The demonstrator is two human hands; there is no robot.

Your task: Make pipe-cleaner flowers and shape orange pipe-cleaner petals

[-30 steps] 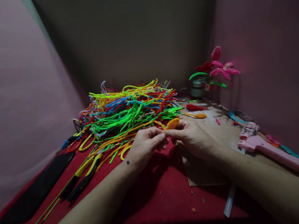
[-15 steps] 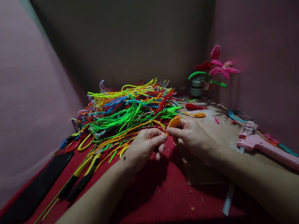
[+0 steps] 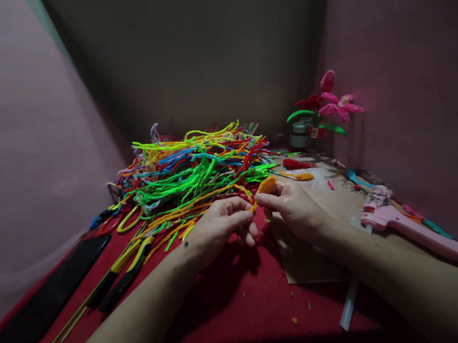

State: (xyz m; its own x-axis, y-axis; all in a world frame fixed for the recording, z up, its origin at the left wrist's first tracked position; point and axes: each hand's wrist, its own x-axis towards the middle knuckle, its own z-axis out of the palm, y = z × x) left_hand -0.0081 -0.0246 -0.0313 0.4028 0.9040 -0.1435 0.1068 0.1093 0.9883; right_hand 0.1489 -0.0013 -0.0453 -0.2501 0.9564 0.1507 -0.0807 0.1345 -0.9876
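Note:
An orange pipe-cleaner petal stands up between the thumb and fingers of my right hand, which is closed on its base. My left hand pinches the thin orange tail just below the petal, its lower fingers curled underneath. Behind my hands spreads a heap of coloured pipe cleaners, with orange strands nearest my left hand. A second orange petal and a red petal lie past my right hand on a brown board.
To the right are a pink glue gun with a clear glue stick, and pink pipe-cleaner flowers by a grey-green jar. Yellow-black pliers, scissors and a flat black object lie left on red cloth.
My left fingertips have shifted slightly down and left, so more of the orange tail shows between my hands. My right hand keeps its hold on the petal. The view has shifted a little.

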